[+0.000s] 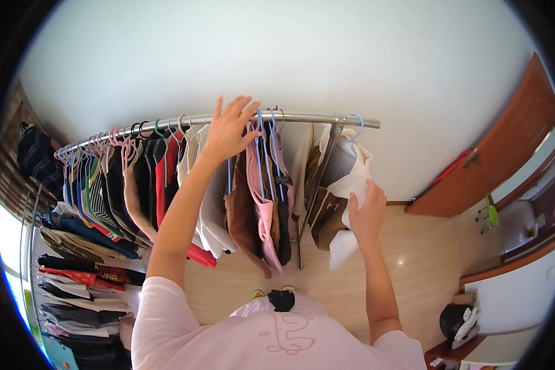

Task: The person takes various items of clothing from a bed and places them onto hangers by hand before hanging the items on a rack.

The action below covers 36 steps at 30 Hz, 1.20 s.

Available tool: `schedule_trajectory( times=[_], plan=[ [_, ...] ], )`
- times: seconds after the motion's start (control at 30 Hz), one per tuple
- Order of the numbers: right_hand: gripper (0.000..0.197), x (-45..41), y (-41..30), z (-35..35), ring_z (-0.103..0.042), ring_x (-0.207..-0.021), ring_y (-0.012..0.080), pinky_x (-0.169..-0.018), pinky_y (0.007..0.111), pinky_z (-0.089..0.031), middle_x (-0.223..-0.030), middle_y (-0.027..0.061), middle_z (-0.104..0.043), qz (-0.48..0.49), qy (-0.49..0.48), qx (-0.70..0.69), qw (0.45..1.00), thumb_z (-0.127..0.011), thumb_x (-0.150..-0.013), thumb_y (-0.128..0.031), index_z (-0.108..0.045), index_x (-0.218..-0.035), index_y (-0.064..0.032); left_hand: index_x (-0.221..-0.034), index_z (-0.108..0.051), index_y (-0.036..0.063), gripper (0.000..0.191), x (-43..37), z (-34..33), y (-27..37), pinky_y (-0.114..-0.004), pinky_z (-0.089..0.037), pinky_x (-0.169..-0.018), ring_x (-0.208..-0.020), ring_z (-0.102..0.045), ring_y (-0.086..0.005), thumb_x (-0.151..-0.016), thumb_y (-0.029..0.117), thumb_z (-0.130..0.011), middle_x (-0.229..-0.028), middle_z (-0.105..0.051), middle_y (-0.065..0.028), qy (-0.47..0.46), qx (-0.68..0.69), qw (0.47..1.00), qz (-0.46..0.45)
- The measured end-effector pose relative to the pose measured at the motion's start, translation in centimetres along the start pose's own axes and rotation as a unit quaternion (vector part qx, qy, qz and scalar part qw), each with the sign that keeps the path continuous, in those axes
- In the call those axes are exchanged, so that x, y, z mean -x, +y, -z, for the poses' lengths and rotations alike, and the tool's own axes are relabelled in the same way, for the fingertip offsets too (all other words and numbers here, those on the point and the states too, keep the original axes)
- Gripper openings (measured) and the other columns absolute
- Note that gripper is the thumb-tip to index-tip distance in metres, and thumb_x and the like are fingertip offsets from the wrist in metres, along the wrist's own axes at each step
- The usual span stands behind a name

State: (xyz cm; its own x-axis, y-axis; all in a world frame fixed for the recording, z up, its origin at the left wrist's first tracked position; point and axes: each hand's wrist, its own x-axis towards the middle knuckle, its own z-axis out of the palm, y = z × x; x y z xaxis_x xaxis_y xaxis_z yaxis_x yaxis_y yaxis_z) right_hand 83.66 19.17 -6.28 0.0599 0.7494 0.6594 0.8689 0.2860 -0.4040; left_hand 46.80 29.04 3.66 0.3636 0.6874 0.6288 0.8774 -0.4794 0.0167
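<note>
My left hand (231,129) is raised at the metal clothes rail (300,117), fingers spread, with its thumb close to the blue hangers (260,152). Below it hang a brown garment (243,226) and a pink garment (264,217). At the rail's right end, a blue hanger (360,127) carries a white and olive-brown garment (351,185). My right hand (369,208) is against the right side of this garment, fingers apart; whether it pinches the cloth is unclear.
Many clothes (101,194) hang along the rail to the left. More garments (83,296) hang on a second rack at lower left. A slanted metal post (323,171) supports the rail. A wooden door (495,157), a green stool (492,216) and a black bag (452,320) are at the right.
</note>
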Motion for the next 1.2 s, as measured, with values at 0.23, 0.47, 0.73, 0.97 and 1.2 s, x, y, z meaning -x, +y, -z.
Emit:
schedule_trajectory(
  times=[0.23, 0.47, 0.73, 0.97, 1.2],
  plan=[
    [0.035, -0.8, -6.3, -1.6, -0.056, -0.103, 0.0372, -0.089, 0.045, -0.045, -0.111, 0.0168, -0.062, 0.094, -0.044, -0.179, 0.978, -0.066, -0.086, -0.009, -0.057, -0.119, -0.0015, -0.136, -0.056, 0.0256, 0.049, 1.0, -0.1, 0.9, -0.066, -0.023, -0.111, -0.13, -0.046, -0.0353, -0.09, 0.039, -0.065, -0.124, -0.06, -0.0085, 0.045, -0.057, 0.995, 0.068],
    [0.03, -1.1, -8.6, -4.0, -0.06, -0.098, 0.0355, -0.086, 0.042, -0.048, -0.106, 0.0161, -0.064, 0.111, -0.073, -0.272, 0.953, -0.067, -0.085, -0.006, -0.06, -0.113, -0.0015, -0.13, -0.058, 0.0201, 0.045, -0.3, 0.1, 1.3, -0.064, -0.025, -0.111, -0.125, -0.048, -0.0365, -0.087, 0.032, -0.065, -0.113, -0.062, -0.0112, 0.023, -0.049, 0.994, 0.09],
    [0.02, 1.2, -9.3, -7.1, -0.062, -0.092, 0.0347, -0.082, 0.041, -0.05, -0.1, 0.0147, -0.065, 0.097, -0.089, -0.382, 0.915, -0.064, -0.085, -0.001, -0.062, -0.105, -0.0009, -0.126, -0.052, 0.0041, 0.045, 0.5, 0.8, 0.9, -0.052, -0.029, -0.116, -0.131, -0.044, -0.0455, -0.086, 0.021, -0.062, -0.13, -0.055, -0.0235, 0.021, -0.027, 0.993, 0.109],
    [0.022, 4.7, -8.2, -6.1, -0.061, -0.094, 0.0349, -0.082, 0.041, -0.05, -0.103, 0.0149, -0.064, 0.093, -0.118, -0.398, 0.905, -0.063, -0.084, 0.0, -0.062, -0.106, -0.0005, -0.13, -0.048, -0.0011, 0.043, 8.7, -0.4, 7.2, -0.046, -0.037, -0.109, -0.129, -0.046, -0.0442, -0.091, 0.01, -0.059, -0.141, -0.047, -0.0249, 0.144, 0.029, 0.972, 0.183],
    [0.014, 11.3, -9.1, -4.3, -0.064, -0.085, 0.0329, -0.074, 0.039, -0.051, -0.093, 0.0125, -0.065, 0.128, -0.279, -0.419, 0.855, -0.063, -0.085, 0.001, -0.063, -0.098, -0.0029, -0.122, -0.055, -0.0009, 0.033, 28.4, -2.6, 15.4, -0.044, -0.042, -0.103, -0.12, -0.052, -0.0425, -0.09, 0.007, -0.06, -0.128, -0.054, -0.0255, 0.112, 0.111, 0.916, 0.369]
  ],
)
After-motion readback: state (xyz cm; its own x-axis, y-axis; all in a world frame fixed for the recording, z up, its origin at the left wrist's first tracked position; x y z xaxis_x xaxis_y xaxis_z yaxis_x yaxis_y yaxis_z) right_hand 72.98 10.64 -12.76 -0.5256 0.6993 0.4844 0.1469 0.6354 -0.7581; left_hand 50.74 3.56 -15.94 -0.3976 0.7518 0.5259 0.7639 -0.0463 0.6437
